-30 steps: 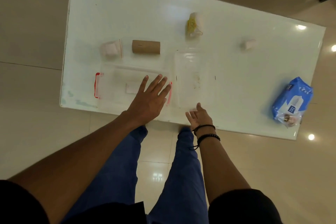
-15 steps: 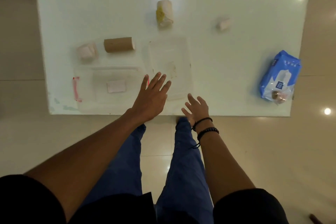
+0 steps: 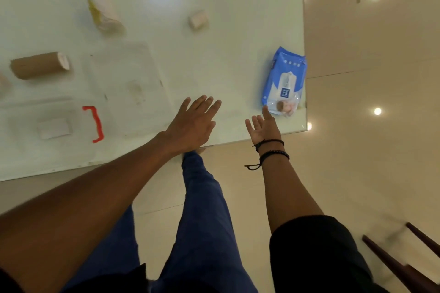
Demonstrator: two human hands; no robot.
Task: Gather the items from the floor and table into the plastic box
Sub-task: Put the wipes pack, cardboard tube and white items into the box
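Observation:
A clear plastic box (image 3: 28, 147) with a red latch (image 3: 95, 123) sits at the near left of the white table (image 3: 226, 7); a small white piece lies inside it. Its clear lid (image 3: 128, 78) lies flat beside it. A blue wipes pack (image 3: 284, 81) rests at the table's right edge. My right hand (image 3: 263, 126) is open, palm up, fingertips just short of the pack. My left hand (image 3: 194, 123) hovers open, palm down, over the table's near edge. A brown cardboard roll (image 3: 39, 65), a white and yellow bundle (image 3: 103, 13) and a small white roll (image 3: 197, 20) lie further back.
Glossy beige floor tiles surround the table, with ceiling lights reflected at the right. Dark wooden furniture legs (image 3: 402, 266) show at the lower right. My blue-trousered legs stand at the table's near edge.
My view and both hands have shifted right along the table. The left hand has left the box area, and the right hand has reached close to the blue wipes pack.

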